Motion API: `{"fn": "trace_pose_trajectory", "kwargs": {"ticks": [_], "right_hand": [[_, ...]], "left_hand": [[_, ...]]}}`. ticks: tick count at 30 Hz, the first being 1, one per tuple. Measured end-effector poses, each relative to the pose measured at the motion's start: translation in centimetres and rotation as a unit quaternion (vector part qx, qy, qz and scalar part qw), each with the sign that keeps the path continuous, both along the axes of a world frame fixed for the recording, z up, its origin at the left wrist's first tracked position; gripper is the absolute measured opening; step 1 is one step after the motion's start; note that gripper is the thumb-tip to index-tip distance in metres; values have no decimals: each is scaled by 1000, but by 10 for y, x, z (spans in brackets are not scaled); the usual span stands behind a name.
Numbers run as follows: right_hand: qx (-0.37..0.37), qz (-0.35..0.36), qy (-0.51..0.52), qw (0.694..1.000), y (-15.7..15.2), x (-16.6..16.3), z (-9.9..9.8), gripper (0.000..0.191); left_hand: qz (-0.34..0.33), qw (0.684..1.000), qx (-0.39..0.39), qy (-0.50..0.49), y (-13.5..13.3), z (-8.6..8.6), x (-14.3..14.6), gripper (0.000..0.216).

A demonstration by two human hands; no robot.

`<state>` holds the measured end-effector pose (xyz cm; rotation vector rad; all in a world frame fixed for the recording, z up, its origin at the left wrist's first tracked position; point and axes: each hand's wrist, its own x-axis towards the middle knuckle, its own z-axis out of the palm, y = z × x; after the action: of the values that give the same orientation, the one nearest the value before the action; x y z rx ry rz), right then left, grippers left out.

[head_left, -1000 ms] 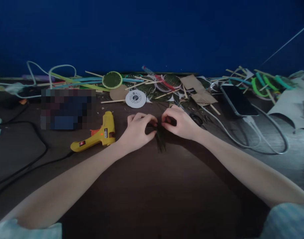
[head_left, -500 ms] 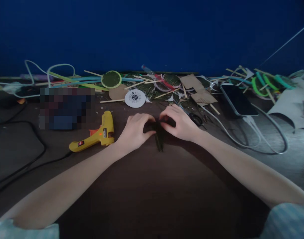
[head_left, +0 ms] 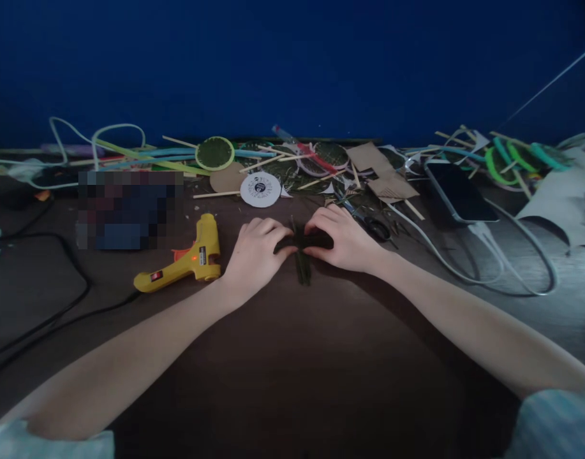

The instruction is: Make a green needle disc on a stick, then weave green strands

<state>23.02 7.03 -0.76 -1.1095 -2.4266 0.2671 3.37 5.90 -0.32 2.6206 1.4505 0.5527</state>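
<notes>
The dark green strips (head_left: 303, 270) are at the bench (head_left: 302, 357), between the left hand (head_left: 254, 255) and right hand (head_left: 346, 243). Each hand's grip pinches them. The long way runs up and down, near ends pointing toward the person.

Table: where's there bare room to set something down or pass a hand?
Widest: table between left forearm and right forearm, nearer the body than the left hand and right hand. Smaller: between right forearm and phone cable. Crowded: along the wall, with sticks, disc, cardboard; between the hands, green strips; glue gun beside left wrist.
</notes>
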Motion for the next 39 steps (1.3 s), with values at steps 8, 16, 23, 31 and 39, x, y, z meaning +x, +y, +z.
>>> {"fn": "trace_pose_trajectory", "kwargs": {"ticks": [8, 16, 23, 31, 39], "right_hand": [[-4, 2, -2, 1000, 0, 0, 0, 17], [-11, 7, 0, 1000, -1, -1, 2, 15], [-12, 6, -1, 1000, -1, -2, 2, 15], [-52, -76, 211, 973, 3, 4, 12, 4], [-44, -196, 170, 965, 15, 12, 8, 4]], "left_hand": [[-7, 1000, 18, 13, 0, 0, 0, 12], [-17, 1000, 13, 8, 0, 1, 1, 10], [-24, 999, 26, 8, 1, -1, 0, 11], [-33, 997, 61, -22, 0, -3, 1, 10], [-129, 989, 71, -14, 0, -5, 0, 12]]}}
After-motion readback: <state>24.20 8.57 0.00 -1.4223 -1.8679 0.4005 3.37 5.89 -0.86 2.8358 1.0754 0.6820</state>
